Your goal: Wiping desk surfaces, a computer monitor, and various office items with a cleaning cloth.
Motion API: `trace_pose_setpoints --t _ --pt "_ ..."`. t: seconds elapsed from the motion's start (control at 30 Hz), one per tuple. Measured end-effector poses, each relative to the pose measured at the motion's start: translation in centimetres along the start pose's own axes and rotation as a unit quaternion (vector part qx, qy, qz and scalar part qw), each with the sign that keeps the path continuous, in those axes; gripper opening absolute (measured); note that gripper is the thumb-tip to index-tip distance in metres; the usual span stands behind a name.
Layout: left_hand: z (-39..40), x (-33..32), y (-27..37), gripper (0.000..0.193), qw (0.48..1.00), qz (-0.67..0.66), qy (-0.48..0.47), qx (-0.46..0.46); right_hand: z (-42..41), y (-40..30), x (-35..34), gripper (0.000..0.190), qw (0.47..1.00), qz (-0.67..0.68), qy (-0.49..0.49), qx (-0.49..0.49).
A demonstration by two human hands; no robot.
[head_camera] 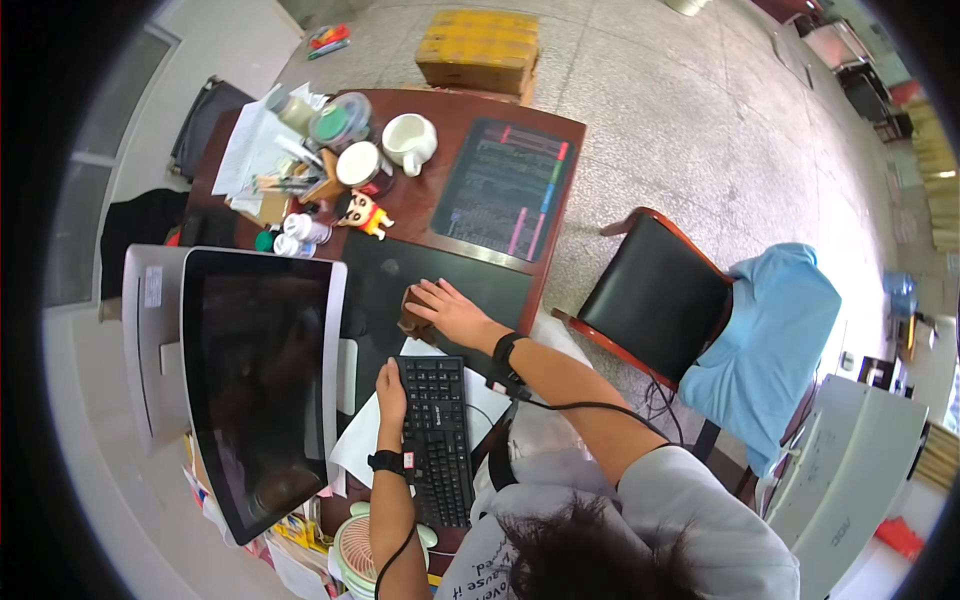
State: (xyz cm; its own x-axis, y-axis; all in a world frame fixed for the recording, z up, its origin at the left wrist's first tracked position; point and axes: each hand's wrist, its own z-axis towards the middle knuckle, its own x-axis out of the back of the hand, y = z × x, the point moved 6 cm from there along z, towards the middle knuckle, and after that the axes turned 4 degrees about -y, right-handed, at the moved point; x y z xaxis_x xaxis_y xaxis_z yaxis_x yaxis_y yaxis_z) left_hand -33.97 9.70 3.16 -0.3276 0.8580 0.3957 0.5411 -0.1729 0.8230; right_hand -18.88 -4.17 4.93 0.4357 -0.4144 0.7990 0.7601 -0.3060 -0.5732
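My left hand [391, 391] grips the upper left edge of a black computer keyboard [435, 442], which lies over white paper [358, 439]. Just above the keyboard, my right hand [450, 316] lies with its fingers spread over a bunched brown cloth [414, 311] on a dark desk mat [465, 276]. The palm and fingers cover part of that cloth. Both wrists wear black bands with cables. A computer monitor [259, 382] with a dark screen stands to the left of my left hand.
On the dark wood desk are a white mug [409, 139], a lidded jar [360, 165], a cartoon figurine [364, 215], pill bottles [306, 228] and a patterned dark mat [510, 191]. A small fan [356, 546] is near my left forearm. A black-seated chair [649, 300] stands right of the desk.
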Motion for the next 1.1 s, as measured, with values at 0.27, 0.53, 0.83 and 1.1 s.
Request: trace_pose_setpoints --t 0.27,0.53,0.83,1.1 --pt "0.8 -1.1 -0.3 0.049 0.997 0.078 0.02 0.015 -9.2 6.8 5.3 0.063 0.998 0.047 0.012 -0.041" --pt "0.6 -0.9 0.4 0.05 0.997 0.063 0.017 0.043 0.1 2.1 1.8 0.054 0.99 0.023 0.062 -0.128" --pt "-0.7 -1.0 0.1 0.052 0.997 0.009 0.037 0.074 -2.9 2.7 3.4 0.051 0.94 0.046 -0.217 0.257" --pt "-0.2 -1.8 -0.9 0.057 0.993 0.062 0.036 0.093 5.7 5.8 1.6 0.056 0.998 0.058 0.014 -0.009"
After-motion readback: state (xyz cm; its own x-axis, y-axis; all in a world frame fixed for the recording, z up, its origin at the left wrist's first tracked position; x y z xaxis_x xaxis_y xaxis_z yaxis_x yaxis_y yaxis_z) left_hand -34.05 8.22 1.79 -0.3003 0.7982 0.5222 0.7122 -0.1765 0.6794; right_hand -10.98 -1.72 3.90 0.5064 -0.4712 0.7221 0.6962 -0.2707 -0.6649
